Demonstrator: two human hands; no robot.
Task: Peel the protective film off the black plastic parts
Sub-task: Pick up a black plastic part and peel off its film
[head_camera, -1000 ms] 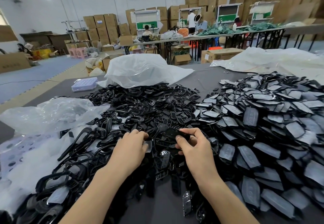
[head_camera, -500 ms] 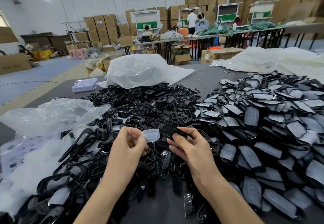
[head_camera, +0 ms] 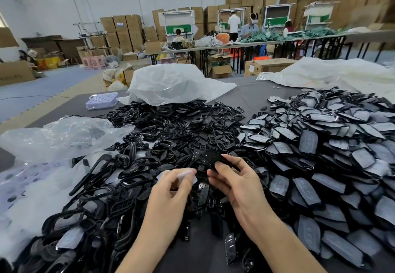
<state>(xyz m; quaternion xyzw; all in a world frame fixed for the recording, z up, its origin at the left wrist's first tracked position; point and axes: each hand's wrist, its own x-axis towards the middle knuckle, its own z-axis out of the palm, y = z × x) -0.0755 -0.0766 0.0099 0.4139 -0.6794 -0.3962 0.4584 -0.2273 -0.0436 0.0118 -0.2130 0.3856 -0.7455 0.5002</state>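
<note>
Though blurred, one film [head_camera: 186, 175], one part [head_camera: 210, 159].

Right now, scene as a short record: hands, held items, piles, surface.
left hand: pinches small translucent protective film piece
right hand: holds glossy black oval plastic part; film looks fully off it
right pile: black plastic parts with grey film, unpeeled
centre pile: bare black plastic frames and parts
surface: dark grey table
</note>
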